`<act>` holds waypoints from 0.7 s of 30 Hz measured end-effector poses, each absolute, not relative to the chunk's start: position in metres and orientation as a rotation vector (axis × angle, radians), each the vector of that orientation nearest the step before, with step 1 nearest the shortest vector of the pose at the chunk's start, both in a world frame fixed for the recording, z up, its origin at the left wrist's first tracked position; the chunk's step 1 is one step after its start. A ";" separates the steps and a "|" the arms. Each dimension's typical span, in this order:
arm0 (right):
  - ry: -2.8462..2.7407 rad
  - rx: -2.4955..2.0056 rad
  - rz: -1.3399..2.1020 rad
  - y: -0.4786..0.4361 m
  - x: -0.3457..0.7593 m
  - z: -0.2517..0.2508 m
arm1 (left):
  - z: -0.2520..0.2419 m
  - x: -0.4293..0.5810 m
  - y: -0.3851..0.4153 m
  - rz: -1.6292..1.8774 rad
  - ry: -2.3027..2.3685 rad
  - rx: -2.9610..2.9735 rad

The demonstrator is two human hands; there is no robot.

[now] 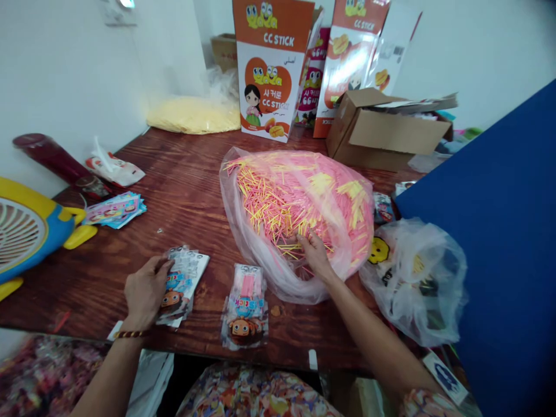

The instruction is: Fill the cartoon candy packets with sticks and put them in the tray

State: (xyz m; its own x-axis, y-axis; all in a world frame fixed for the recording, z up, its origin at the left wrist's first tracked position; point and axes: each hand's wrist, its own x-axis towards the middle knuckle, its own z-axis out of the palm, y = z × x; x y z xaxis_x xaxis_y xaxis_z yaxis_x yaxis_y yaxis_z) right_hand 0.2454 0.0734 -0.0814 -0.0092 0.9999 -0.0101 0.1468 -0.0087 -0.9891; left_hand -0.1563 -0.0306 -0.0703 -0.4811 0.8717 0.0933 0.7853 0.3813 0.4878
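My left hand (pixel 145 289) rests at the left edge of a pile of clear printed pouches (pixel 185 284). Its fingers are curled and pressed together on the top pouch. My right hand (pixel 315 252) reaches into a large clear plastic bag (pixel 284 284) full of thin pink and yellow sticks (pixel 271 200). Thumb and fingers are pinched among the sticks at the near side; how many they hold is hidden. Between my hands lies another pile of printed pouches (pixel 245 307), the top one with pink sticks showing inside.
Printed cartons (pixel 271 69) and an open brown box (pixel 386 136) stand behind. A knotted plastic bag (pixel 417 284) sits right, beside a blue panel (pixel 490 231). Leftward are a yellow-blue fan (pixel 26 231), colourful packets (pixel 117 209), tissues (pixel 115 168) and a dark red bottle (pixel 52 156).
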 end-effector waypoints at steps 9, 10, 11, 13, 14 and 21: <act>-1.425 -1.337 1.098 0.066 0.245 -0.088 | -0.043 -0.153 -0.029 1.092 2.268 1.299; -1.390 -1.334 1.113 0.067 0.245 -0.088 | -0.035 -0.151 -0.029 1.159 2.204 1.172; -1.366 -1.333 1.120 0.067 0.245 -0.088 | -0.026 -0.147 -0.028 1.219 2.141 1.062; -1.381 -1.351 1.093 0.068 0.245 -0.087 | -0.009 -0.137 -0.026 1.296 2.024 0.903; -1.420 -1.366 1.068 0.069 0.244 -0.086 | -0.003 -0.131 -0.024 1.325 1.965 0.856; -1.186 -1.292 1.145 0.079 0.246 -0.073 | -0.007 -0.096 -0.003 1.298 1.779 1.153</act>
State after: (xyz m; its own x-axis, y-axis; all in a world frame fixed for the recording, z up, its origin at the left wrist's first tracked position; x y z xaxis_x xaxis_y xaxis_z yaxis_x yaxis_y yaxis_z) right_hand 0.2460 0.0787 -0.0725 0.0705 0.9974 -0.0153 0.0505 -0.0189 -0.9985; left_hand -0.0964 -0.0034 -0.0071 -0.4066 0.9136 -0.0024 0.2764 0.1255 0.9528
